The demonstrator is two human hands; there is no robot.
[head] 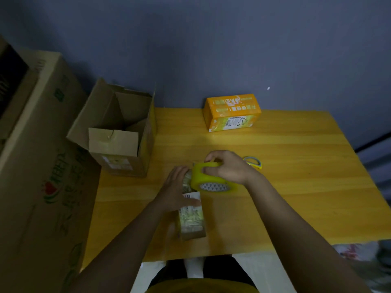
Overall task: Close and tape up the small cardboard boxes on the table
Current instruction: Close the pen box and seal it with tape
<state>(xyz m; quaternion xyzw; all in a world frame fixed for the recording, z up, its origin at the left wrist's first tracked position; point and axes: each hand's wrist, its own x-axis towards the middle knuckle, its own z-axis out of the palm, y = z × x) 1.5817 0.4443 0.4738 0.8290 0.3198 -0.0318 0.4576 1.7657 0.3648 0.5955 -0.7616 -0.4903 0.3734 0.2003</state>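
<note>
Tape roll gripped at far end of small box, near front edge of table.

Right hand (227, 168) curled round yellow tape roll (208, 178); left hand (176, 188) flat, fingers straight, pressing small cardboard box (192, 216). Likely risks: strip pulled askew, wrinkling or missing the seam; box sliding under light pressure. Scissors (254, 162) just beyond right hand; orange box (231, 112) at far edge; open carton (120, 132) at left edge.

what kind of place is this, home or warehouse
Likely a small home packing corner, not a warehouse: a plain wooden table against a bare wall, an open carton and large printed cartons stacked alongside.
</note>
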